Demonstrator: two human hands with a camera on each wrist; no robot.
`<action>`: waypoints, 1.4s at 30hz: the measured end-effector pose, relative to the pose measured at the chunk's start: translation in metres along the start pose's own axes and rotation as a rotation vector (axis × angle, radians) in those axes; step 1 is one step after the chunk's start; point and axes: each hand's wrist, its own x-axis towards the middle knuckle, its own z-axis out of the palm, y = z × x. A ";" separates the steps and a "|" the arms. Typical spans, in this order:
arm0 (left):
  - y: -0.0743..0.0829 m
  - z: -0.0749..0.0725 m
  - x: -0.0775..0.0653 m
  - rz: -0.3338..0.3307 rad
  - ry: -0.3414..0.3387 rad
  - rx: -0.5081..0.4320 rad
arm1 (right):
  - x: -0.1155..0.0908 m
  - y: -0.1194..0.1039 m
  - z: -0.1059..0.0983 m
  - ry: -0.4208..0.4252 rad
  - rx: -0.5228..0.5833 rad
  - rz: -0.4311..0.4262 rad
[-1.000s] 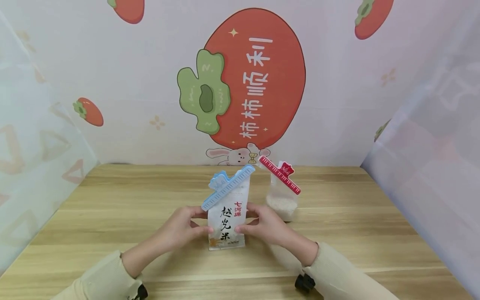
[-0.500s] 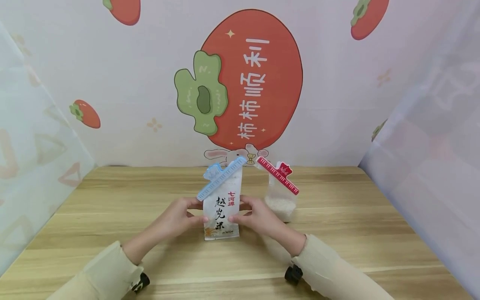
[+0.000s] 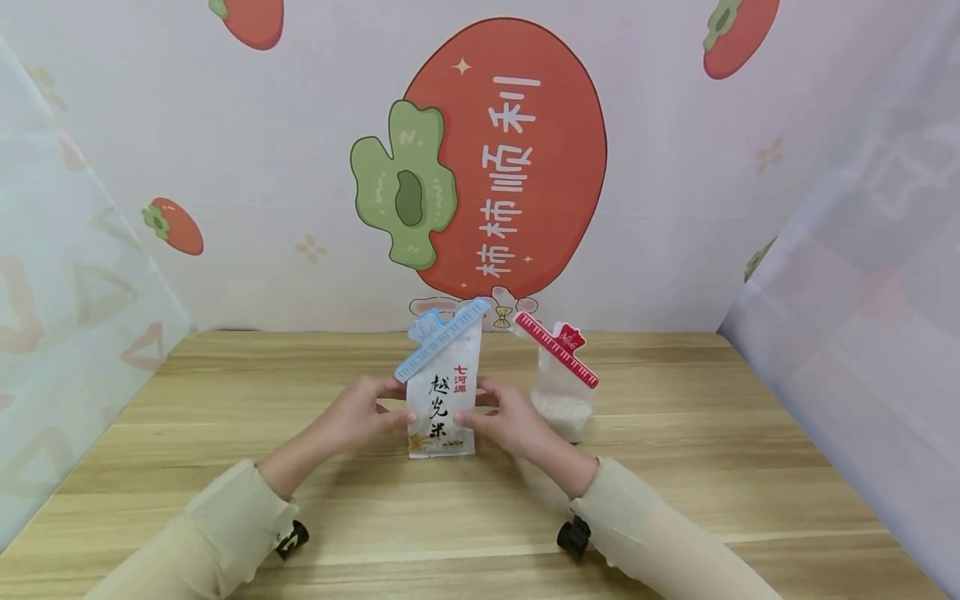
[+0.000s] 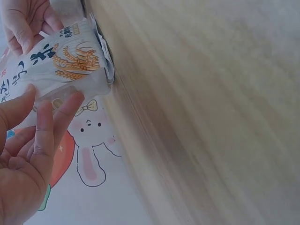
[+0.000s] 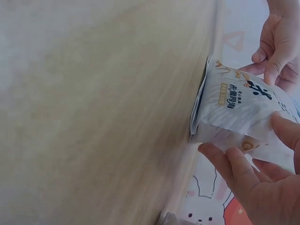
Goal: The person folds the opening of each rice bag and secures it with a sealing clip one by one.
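Observation:
A white rice bag (image 3: 441, 400) with black and red lettering stands upright between my two hands. Across its top sits a slanted pale blue clip (image 3: 442, 343) patterned like piano keys. My left hand (image 3: 367, 414) holds the bag's left side, thumb on the front and fingers round toward the back. On the opposite side my right hand (image 3: 510, 417) grips it the same way. Both wrist views show the bag's bottom edge right at the wooden tabletop (image 4: 187, 103), with the printed orange rice ears (image 4: 77, 62) near that end.
Behind my right hand stands a see-through bag of rice (image 3: 564, 410), closed by a slanted red piano-key clip (image 3: 557, 350). A backdrop (image 3: 300, 150) with persimmon drawings rises at the table's far edge, and pale cloth sheets (image 3: 847, 292) flank both sides.
Both hands have carried the white rice bag away from me, toward the back of the table and slightly left. The see-through bag has stayed where it was.

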 end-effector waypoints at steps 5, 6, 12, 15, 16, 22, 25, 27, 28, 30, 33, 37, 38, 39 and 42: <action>-0.004 -0.002 0.008 0.008 -0.015 -0.017 | 0.004 -0.001 0.001 0.013 0.033 0.025; -0.004 -0.003 0.009 0.012 -0.014 -0.016 | 0.006 -0.001 0.001 0.014 0.035 0.030; -0.004 -0.005 0.013 -0.013 -0.011 -0.006 | 0.012 -0.002 0.002 0.041 0.017 0.047; -0.004 -0.006 0.014 -0.021 -0.010 -0.002 | 0.013 -0.003 0.003 0.055 0.006 0.057; -0.004 -0.006 0.015 -0.025 -0.010 -0.001 | 0.014 -0.004 0.003 0.059 0.006 0.064; -0.006 -0.007 0.018 -0.027 -0.009 0.004 | 0.016 -0.003 0.002 0.065 0.010 0.069; -0.007 -0.007 0.018 -0.026 -0.006 -0.003 | 0.016 -0.001 0.001 0.061 0.022 0.064; -0.008 -0.007 0.019 -0.013 -0.004 -0.006 | 0.016 -0.001 0.001 0.057 0.027 0.064; -0.009 -0.007 0.020 -0.004 -0.005 -0.011 | 0.015 -0.001 0.000 0.056 0.025 0.064; -0.011 -0.007 0.022 0.020 -0.008 -0.013 | 0.014 -0.002 -0.002 0.054 0.029 0.073; -0.013 -0.008 0.023 0.049 -0.019 -0.011 | 0.011 -0.005 -0.006 0.043 0.037 0.069; -0.014 -0.010 0.017 0.085 -0.026 0.033 | -0.002 -0.008 -0.012 0.016 0.003 0.031; -0.012 -0.011 0.012 0.094 -0.024 0.057 | -0.008 -0.008 -0.014 0.008 -0.024 0.015; -0.010 -0.013 0.007 0.095 -0.013 0.091 | -0.015 -0.009 -0.017 -0.003 -0.057 -0.008; -0.002 -0.018 -0.013 0.073 0.037 0.218 | -0.041 -0.016 -0.027 -0.033 -0.128 -0.107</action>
